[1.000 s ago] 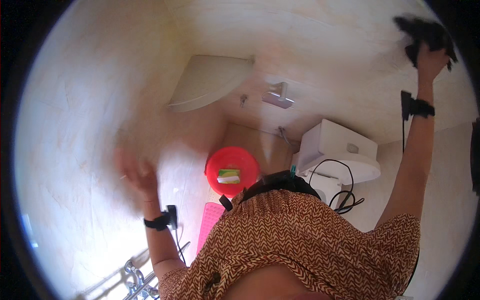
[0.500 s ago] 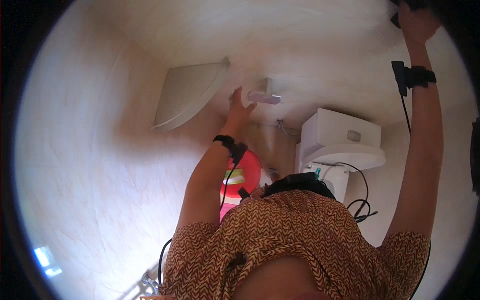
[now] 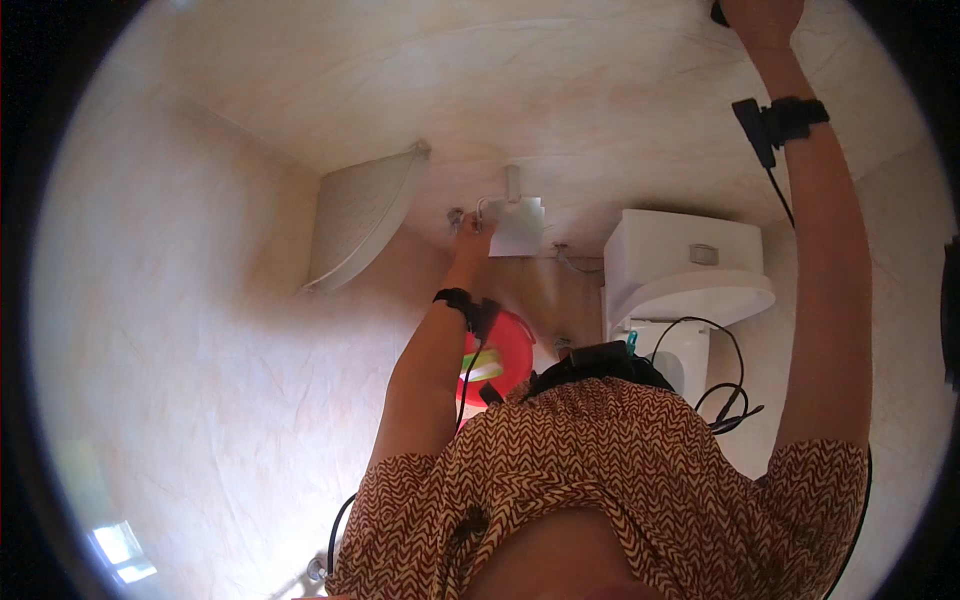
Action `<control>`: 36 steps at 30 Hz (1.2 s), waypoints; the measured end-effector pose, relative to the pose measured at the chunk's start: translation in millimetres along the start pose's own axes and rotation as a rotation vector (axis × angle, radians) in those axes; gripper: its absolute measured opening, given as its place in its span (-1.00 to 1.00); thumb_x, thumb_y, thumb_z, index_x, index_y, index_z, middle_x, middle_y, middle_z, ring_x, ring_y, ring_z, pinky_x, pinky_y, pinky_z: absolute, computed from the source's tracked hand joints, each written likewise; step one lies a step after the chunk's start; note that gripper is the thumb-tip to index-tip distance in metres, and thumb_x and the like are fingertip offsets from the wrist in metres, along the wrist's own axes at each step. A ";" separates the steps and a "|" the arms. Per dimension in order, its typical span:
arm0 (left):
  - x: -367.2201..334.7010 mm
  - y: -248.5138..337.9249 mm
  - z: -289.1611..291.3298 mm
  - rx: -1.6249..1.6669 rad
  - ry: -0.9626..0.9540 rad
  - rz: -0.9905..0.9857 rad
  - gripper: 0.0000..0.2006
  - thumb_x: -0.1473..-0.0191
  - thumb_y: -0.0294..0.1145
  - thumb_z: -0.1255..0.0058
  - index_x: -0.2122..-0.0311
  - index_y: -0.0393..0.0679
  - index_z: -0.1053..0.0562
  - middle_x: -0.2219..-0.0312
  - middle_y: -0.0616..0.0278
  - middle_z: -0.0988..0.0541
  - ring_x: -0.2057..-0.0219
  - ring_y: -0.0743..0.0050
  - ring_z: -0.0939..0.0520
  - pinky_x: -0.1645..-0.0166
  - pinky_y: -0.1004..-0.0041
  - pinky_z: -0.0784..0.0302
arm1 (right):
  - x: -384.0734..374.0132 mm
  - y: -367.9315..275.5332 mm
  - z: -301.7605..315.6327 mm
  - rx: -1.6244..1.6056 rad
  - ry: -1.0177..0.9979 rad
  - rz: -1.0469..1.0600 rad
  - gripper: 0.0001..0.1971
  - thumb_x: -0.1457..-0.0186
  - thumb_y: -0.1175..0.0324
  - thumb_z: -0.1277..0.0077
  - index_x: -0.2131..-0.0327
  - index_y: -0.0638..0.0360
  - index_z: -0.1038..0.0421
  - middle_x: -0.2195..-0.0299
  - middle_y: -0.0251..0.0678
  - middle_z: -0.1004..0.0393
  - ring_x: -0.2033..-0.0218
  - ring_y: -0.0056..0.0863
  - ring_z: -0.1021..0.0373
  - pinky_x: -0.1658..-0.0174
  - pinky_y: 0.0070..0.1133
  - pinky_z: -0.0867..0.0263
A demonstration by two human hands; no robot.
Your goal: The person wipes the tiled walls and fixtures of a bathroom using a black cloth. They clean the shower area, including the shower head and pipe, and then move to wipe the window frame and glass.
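The pale marbled beige wall [image 3: 200, 330] fills most of the view, and against it stands the white ceramic toilet with its boxy cistern [image 3: 685, 255] near the right. On the wall's left part hangs a white quarter-round corner shelf [image 3: 360, 215], seen from its underside; whether anything lies on it cannot be told. Below, on the floor, sits a round red plastic bucket [image 3: 505, 350], partly hidden by the forearm, with something pale green and yellow inside it that is too small to make out. The left hand [image 3: 472, 235], a black band at its wrist, reaches to a small chrome wall tap [image 3: 458, 215] just beside a white holder on a short chrome pipe [image 3: 517, 215]; the fingers touch the tap or lie right at it, but whether they are closed round it cannot be told. The tap looks rigid, metal and likely slick when wet, best taken around its knob rather than the thin pipe. The right hand [image 3: 760, 15] is raised to the top edge, clenched on a dark object [image 3: 720, 12] that is mostly cut off; it seems soft and light, though that is a guess.
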State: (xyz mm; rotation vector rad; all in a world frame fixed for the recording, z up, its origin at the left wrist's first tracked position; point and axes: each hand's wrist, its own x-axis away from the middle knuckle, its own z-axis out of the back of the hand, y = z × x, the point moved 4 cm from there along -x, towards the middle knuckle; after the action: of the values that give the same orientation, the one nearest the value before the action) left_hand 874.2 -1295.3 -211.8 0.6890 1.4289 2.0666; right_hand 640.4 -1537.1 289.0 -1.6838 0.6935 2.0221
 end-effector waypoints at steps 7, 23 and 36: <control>18.9 26.9 24.5 0.289 0.032 0.180 -0.65 -0.12 -0.15 -0.04 0.22 -0.28 -0.45 0.42 0.26 -0.53 0.39 0.51 -0.50 0.30 0.45 -0.41 | 133.1 -45.8 -49.0 -0.178 -0.345 0.364 -0.33 0.17 0.50 -0.09 -0.12 -0.20 -0.32 0.03 0.06 -0.34 0.03 0.04 -0.29 0.00 -0.21 -0.27; 51.1 127.8 92.7 1.135 -0.098 0.498 -0.21 -0.20 0.34 0.50 -0.18 -0.21 -0.26 -0.07 0.08 -0.41 -0.07 0.15 -0.41 -0.22 0.20 -0.23 | 211.8 -285.3 -43.4 -0.678 -1.430 0.513 -0.22 0.15 0.35 -0.15 -0.21 0.09 -0.10 -0.06 0.07 -0.26 -0.15 0.01 -0.14 -0.16 -0.12 -0.09; 64.0 161.6 91.5 0.883 -0.035 0.601 -0.17 -0.18 0.38 0.51 -0.16 -0.25 -0.27 -0.01 0.02 -0.44 -0.04 0.14 -0.41 -0.20 0.18 -0.21 | 198.8 -262.4 -22.4 -0.719 -1.655 0.284 -0.11 0.11 0.43 -0.12 -0.30 0.16 0.13 -0.01 0.24 -0.23 -0.06 0.20 -0.22 -0.02 -0.18 -0.32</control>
State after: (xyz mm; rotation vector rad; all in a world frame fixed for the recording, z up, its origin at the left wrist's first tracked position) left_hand 866.9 -1238.9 -23.8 1.6508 2.3329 1.6910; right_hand 780.7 -1343.7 61.5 0.3616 -0.4609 3.0285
